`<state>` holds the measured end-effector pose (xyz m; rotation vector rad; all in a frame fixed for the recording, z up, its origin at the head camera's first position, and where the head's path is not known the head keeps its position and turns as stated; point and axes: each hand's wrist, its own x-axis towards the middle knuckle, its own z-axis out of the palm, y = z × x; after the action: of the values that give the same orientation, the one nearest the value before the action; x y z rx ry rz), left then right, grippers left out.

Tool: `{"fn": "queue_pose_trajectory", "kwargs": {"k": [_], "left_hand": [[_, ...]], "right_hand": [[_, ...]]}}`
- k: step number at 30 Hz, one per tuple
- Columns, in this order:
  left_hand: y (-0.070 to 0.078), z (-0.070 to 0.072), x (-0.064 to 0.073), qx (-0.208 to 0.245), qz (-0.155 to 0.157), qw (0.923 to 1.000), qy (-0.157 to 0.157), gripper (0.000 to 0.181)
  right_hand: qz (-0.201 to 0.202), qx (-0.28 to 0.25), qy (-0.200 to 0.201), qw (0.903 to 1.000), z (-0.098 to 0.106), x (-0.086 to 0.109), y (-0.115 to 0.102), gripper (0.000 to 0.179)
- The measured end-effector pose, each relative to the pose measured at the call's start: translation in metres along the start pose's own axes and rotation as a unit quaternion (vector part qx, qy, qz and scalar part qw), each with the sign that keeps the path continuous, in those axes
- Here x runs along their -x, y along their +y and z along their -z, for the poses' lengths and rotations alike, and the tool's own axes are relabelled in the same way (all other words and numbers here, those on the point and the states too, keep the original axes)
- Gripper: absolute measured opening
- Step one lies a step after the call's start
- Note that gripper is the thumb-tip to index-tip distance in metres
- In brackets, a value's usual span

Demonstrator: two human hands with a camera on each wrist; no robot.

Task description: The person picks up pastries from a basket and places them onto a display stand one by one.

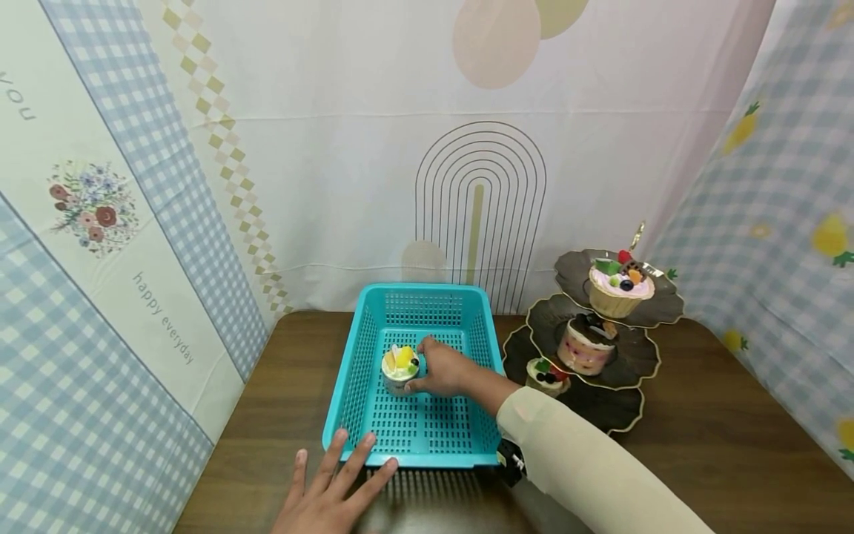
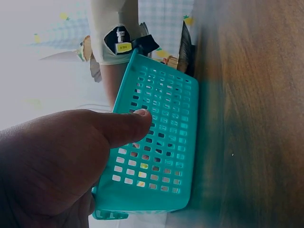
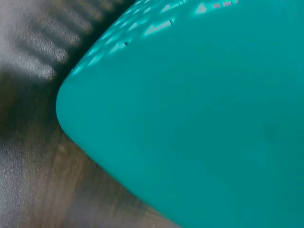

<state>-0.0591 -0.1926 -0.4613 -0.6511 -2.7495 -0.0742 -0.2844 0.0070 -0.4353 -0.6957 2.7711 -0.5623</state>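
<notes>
A small dessert cup (image 1: pixel 400 365) with white cream, yellow fruit and a dark berry on top stands inside a turquoise plastic basket (image 1: pixel 333 415). My right hand (image 1: pixel 443 368) reaches in from the right and holds this cup by its right side, thumb toward the front, fingers behind. Only the basket's turquoise outer wall (image 3: pixel 190 123) fills the right wrist view, so hand and cup are hidden there. My left hand (image 1: pixel 330 489) is spread at the basket's front left rim, its fingers straight. In the left wrist view the left thumb (image 2: pixel 128 127) lies across the perforated wall.
On the right a three-tier dark stand (image 1: pixel 574 278) with gold edges bears a cream-topped tart (image 1: pixel 617 297), a layered cake (image 1: pixel 583 352) and a berry-topped dessert (image 1: pixel 543 378). Patterned cloths hang behind the wooden table (image 1: pixel 720 430) and at both sides.
</notes>
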Motion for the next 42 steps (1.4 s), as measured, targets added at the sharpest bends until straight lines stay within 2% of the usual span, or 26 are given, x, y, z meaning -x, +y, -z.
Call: {"fn": "queue_pose_trajectory", "kwargs": {"k": [3,5,10,12,18,25,30,37,42], "left_hand": [[0.0,0.001,0.0,0.002,0.0,1.0,-0.003,0.084],[0.0,0.001,0.0,0.002,0.0,1.0,-0.005,0.084],[0.0,0.002,-0.001,0.004,0.007,0.9997,-0.022,0.083],[0.0,0.002,-0.001,0.002,0.008,0.9997,-0.024,0.083],[0.0,-0.001,0.0,-0.007,0.0,1.0,-0.003,0.084],[-0.001,-0.002,0.0,-0.008,-0.001,0.9999,0.007,0.084],[-0.001,-0.005,0.001,-0.016,-0.01,0.9994,0.028,0.084],[-0.001,-0.009,0.003,-0.027,-0.021,0.9983,0.048,0.084],[-0.001,-0.01,0.003,-0.03,-0.02,0.9979,0.054,0.084]], "right_hand": [[0.002,0.008,-0.009,0.9999,-0.001,-0.001,0.001,0.094],[0.009,0.01,-0.019,0.9997,-0.001,-0.001,0.001,0.097],[0.01,0.004,-0.023,0.9997,0.0,0.001,0.0,0.078],[0.005,0.003,-0.02,0.9998,-0.001,0.001,-0.001,0.076],[0.021,0.012,-0.037,0.999,-0.001,0.003,-0.003,0.097],[0.039,0.003,-0.034,0.9986,-0.003,0.003,-0.003,0.089],[0.042,0.003,-0.02,0.9989,-0.005,0.002,-0.002,0.083],[0.043,0.0,-0.036,0.9984,-0.008,0.002,-0.003,0.095],[0.04,-0.015,-0.032,0.9986,-0.008,0.002,-0.003,0.087]]}}
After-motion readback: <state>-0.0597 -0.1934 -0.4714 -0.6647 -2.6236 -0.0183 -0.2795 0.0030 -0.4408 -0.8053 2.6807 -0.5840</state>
